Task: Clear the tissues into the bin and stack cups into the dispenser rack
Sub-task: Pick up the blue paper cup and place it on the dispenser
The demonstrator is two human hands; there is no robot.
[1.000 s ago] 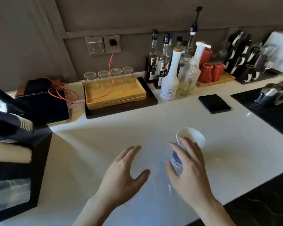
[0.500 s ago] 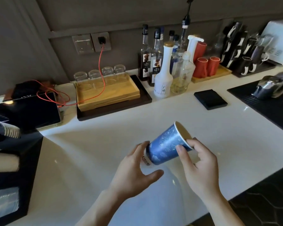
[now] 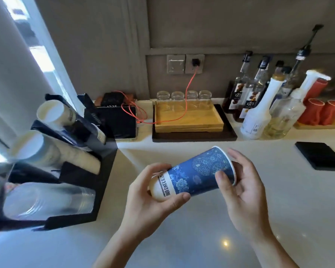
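Note:
A blue patterned paper cup (image 3: 193,174) lies tilted on its side in the air above the white counter, base to the left, open rim to the right. My left hand (image 3: 153,200) wraps the cup's white base from below. My right hand (image 3: 242,188) holds the rim end, thumb on the blue wall. The black dispenser rack (image 3: 85,182) stands at the left, holding slanted stacks of white paper cups (image 3: 52,114) and clear plastic cups (image 3: 46,200). No tissues or bin are in view.
A wooden tray (image 3: 188,120) with upturned glasses sits at the back, a red cable (image 3: 188,93) running across it from the wall socket. Syrup bottles (image 3: 257,113) and red cups (image 3: 321,111) stand at the back right. A black pad (image 3: 321,155) lies at the right.
My right hand lifted the cup off the counter and tipped it sideways; my left hand took hold of its base. The view has swung left, bringing the dispenser rack fully into sight.

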